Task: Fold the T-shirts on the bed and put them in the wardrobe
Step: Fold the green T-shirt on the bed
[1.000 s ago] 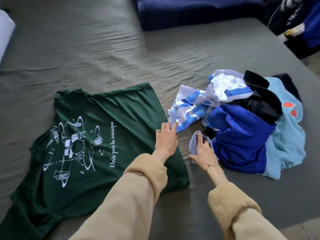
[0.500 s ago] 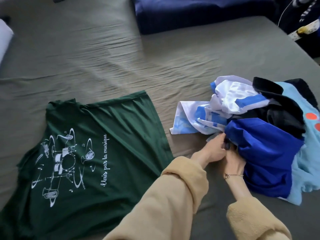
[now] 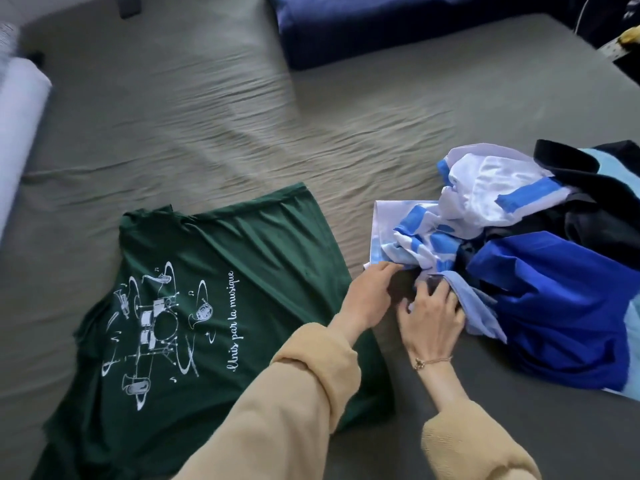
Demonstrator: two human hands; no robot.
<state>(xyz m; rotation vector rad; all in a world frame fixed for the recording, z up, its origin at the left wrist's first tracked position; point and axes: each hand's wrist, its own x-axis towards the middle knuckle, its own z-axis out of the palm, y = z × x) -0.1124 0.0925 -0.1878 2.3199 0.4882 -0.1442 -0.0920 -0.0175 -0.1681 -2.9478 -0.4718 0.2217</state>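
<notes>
Grey bed [image 3: 207,109] (green T-shirt [image 3: 249,258] flat, lower left): left hand [image 3: 369,299] and right hand [image 3: 431,318], fingers relaxed, touch the clothes pile [image 3: 540,271].

The bed [image 3: 207,116], filling the upper frame, wears matt grey-green cloth, finely wrinkled. The green T-shirt [image 3: 242,254] at lower left is soft matt jersey with a flat white print. At right, the royal-blue garment [image 3: 561,306] looks smoother, faintly sheeny.
</notes>
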